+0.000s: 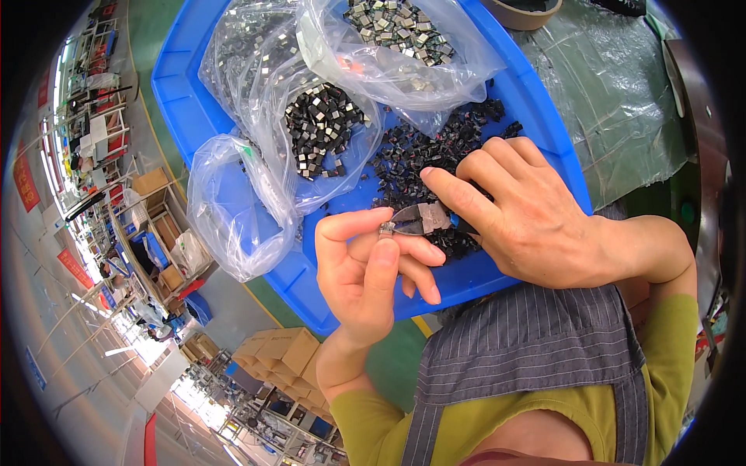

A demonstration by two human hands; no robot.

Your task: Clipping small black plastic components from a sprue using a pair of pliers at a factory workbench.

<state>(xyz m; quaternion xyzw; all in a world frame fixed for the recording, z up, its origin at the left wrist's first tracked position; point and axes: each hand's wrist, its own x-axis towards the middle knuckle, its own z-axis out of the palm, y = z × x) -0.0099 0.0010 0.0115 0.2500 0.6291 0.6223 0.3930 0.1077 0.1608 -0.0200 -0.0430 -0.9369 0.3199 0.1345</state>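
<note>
My left hand (371,268) pinches a small silver-and-black part (386,228) between thumb and forefinger, just above the near rim of a blue tray (194,101). My right hand (521,213) grips small cutting pliers (416,217), whose jaws meet the part. Under my right hand lies a heap of small black parts (427,155) on the tray floor.
Clear plastic bags on the tray hold more parts: one with black-and-silver pieces (322,128), one with silvery pieces (400,31), and an empty-looking bag (225,206) over the left rim. Clear sheeting (614,85) covers the green table to the right. Cardboard boxes (280,349) stand on the floor below.
</note>
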